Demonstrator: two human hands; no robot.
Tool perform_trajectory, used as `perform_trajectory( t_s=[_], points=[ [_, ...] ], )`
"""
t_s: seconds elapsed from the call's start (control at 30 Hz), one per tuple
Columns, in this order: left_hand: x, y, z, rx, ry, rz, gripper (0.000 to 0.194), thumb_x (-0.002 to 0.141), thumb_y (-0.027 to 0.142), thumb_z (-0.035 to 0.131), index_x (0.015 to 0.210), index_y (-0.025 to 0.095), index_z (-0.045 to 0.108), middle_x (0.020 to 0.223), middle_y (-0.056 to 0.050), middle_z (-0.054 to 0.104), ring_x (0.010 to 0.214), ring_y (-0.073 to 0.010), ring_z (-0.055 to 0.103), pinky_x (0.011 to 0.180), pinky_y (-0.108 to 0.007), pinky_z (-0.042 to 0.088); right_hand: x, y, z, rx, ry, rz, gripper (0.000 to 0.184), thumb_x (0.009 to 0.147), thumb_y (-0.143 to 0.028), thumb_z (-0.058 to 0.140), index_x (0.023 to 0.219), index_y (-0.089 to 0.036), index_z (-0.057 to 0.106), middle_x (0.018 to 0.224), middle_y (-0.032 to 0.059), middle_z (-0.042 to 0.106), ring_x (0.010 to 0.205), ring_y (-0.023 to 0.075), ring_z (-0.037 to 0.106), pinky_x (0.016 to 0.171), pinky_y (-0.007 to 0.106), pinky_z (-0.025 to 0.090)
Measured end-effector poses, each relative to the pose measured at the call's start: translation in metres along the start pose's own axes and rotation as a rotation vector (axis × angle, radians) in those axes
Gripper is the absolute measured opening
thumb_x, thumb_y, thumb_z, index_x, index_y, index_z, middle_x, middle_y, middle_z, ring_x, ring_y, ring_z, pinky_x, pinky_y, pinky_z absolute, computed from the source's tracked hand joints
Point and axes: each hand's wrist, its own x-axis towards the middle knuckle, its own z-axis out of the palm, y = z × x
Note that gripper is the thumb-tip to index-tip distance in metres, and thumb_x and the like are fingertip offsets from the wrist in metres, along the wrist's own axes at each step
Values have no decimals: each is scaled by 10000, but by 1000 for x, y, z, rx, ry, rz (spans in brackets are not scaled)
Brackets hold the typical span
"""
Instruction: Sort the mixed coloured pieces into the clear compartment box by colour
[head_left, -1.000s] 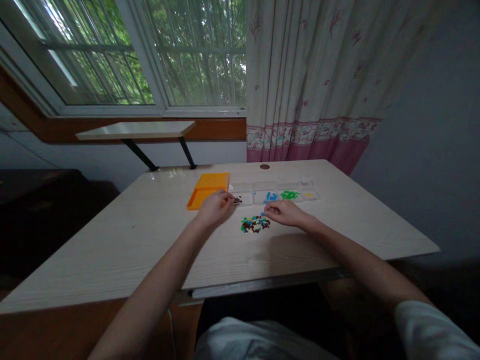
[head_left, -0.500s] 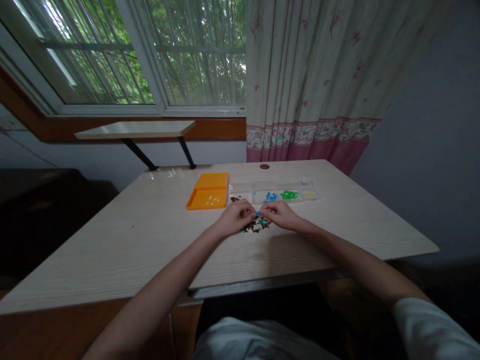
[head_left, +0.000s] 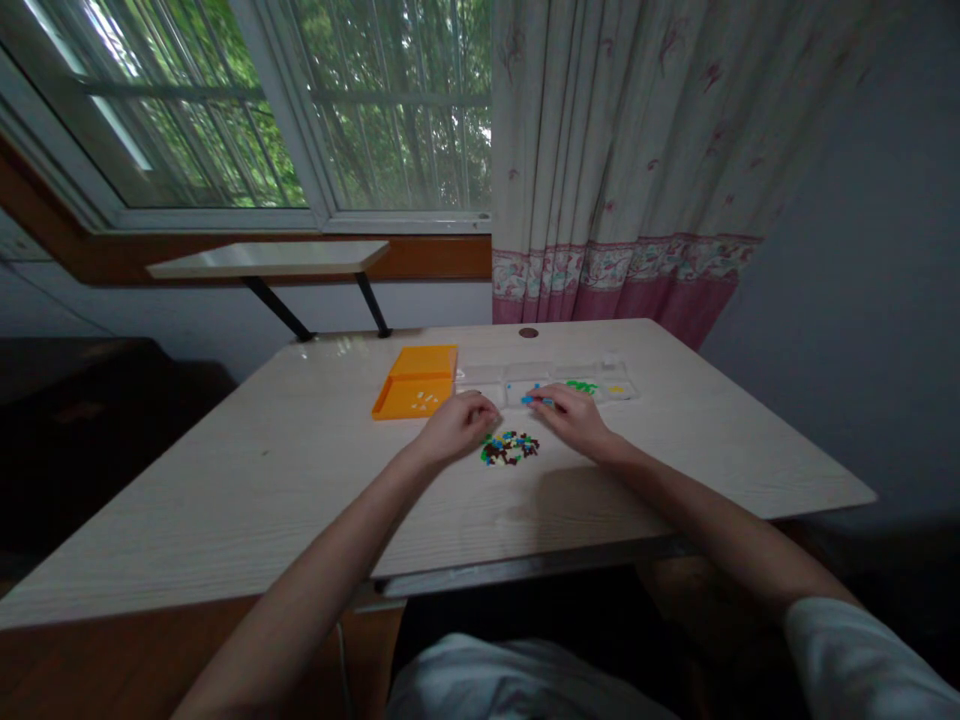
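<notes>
My right hand (head_left: 571, 416) is over the clear divided tray (head_left: 491, 374), at the compartment with blue pieces. Its fingers pinch a small blue piece (head_left: 526, 400), close to the others lying in the tray. Near the front left of the tray is my left hand (head_left: 459, 425), fingers closed together; whatever they hold is too small or hidden to name. Just below the hands, a mixed pile of small pieces (head_left: 510, 449) in brown, green, blue, yellow and cream lies on the table. Green pieces (head_left: 582, 386) and yellow pieces (head_left: 616, 389) sit in compartments farther right. My left hand mostly hides the brown ones.
An open orange case (head_left: 426, 360) with several white pieces (head_left: 424, 401) in it stands left of the tray. A raised shelf (head_left: 277, 260) on black legs is at the table's back left. Behind the table (head_left: 225, 500) are a window and a curtain (head_left: 585, 200).
My left hand came from the brown pieces to the pile, then drew slightly back and left. My right hand met it there, then moved up to the blue compartment with a blue piece.
</notes>
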Motion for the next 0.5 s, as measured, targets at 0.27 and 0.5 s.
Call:
perform_trajectory(
  t_s=[0.27,0.5],
  points=[
    [-7,-4,-17,251,-268,200,225,799,175,466,911,174,661,900,-68,628,847,-158,566,762,-253,431,0,17,-9,-79,67,90,250,866,-351,489,925,-181,663,867,69,673,779,155,611,731,265,461],
    [-4,-7,-13,242,-294,188,232,812,169,449,889,179,667,892,-69,639,832,-161,570,755,-247,429,-1,22,-8,-125,20,117,269,855,-378,497,943,-182,659,820,56,664,733,146,599,690,249,441]
  ],
)
